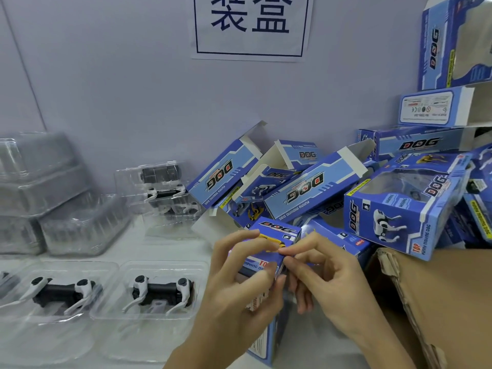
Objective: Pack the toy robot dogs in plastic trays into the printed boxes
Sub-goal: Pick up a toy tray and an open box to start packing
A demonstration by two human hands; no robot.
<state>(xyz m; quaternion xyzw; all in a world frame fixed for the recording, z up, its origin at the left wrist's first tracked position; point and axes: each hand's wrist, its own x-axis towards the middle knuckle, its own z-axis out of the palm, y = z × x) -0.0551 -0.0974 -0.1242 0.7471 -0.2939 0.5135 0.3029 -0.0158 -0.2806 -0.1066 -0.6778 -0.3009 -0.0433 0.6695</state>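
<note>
I hold a blue printed box (275,231) upright in front of me, its end panel with the DOG logo facing up. My left hand (241,283) grips the box from the left side, thumb on its front. My right hand (322,275) pinches the edge of the top flap between thumb and forefinger. Two black-and-white toy robot dogs lie in clear plastic trays on the table to my left, one (159,290) close to the box and another (62,290) further left. Another dog in a tray (162,194) leans at the wall.
A heap of blue printed boxes (306,193), several with open flaps, fills the back right. A brown cardboard carton (436,302) stands at the right. Stacks of empty clear trays (53,193) sit at the far left. A paper sign (251,25) hangs on the wall.
</note>
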